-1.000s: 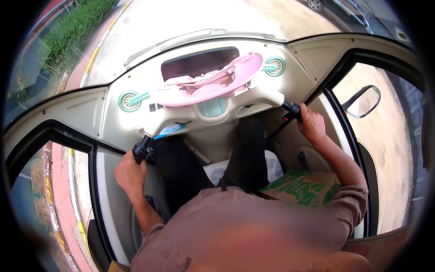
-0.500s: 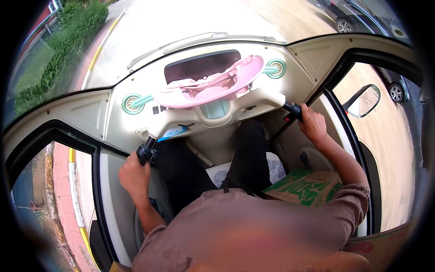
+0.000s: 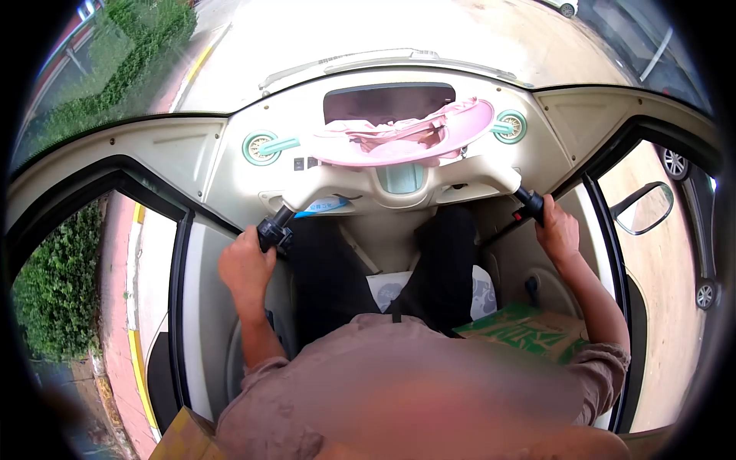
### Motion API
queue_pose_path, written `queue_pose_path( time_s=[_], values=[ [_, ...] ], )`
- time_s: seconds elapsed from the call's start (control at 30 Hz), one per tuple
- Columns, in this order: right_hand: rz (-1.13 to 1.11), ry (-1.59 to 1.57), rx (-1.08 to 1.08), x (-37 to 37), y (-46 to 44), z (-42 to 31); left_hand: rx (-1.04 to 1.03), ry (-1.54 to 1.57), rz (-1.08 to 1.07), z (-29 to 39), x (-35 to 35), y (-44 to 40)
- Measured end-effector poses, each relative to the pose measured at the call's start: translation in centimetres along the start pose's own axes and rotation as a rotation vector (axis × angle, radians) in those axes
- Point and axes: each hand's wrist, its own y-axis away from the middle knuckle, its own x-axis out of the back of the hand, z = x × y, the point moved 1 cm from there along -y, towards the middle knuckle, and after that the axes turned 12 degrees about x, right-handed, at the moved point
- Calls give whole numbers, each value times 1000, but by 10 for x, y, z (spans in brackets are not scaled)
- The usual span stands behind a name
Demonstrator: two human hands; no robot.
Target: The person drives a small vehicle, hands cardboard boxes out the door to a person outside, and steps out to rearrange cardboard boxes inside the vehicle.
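Note:
My left hand (image 3: 247,264) is wrapped round the left handlebar grip (image 3: 274,230), a black grip with switches. On the other side my right hand (image 3: 558,230) holds the right handlebar grip (image 3: 530,205), which has a red switch. A cream handlebar cover (image 3: 330,182) joins the two grips. Over its middle lies a pink sun visor hat (image 3: 468,134) with crumpled fabric, in front of a dark display (image 3: 387,102). Below the cover, near the left grip, a blue packet (image 3: 322,207) sticks out of a dash pocket.
A brown and green cardboard box (image 3: 529,330) lies beside my right leg. Outside stand a side mirror (image 3: 642,208), parked cars (image 3: 694,211) on the right, and a hedge (image 3: 57,284) with a yellow-and-white kerb (image 3: 136,353) on the left. A windscreen (image 3: 383,31) is ahead.
The scenery outside has shifted: the cars on the right have moved back and a hedge now fills the left window. The cabin appears further right in view. Both hands keep their grips.

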Motion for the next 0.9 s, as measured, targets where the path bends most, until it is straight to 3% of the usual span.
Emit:
queue_pose_path(
  time_s=[0.9],
  values=[
    [-29, -15, -29, 5, 2, -1, 1, -11, 3, 4, 2, 4]
  ],
)
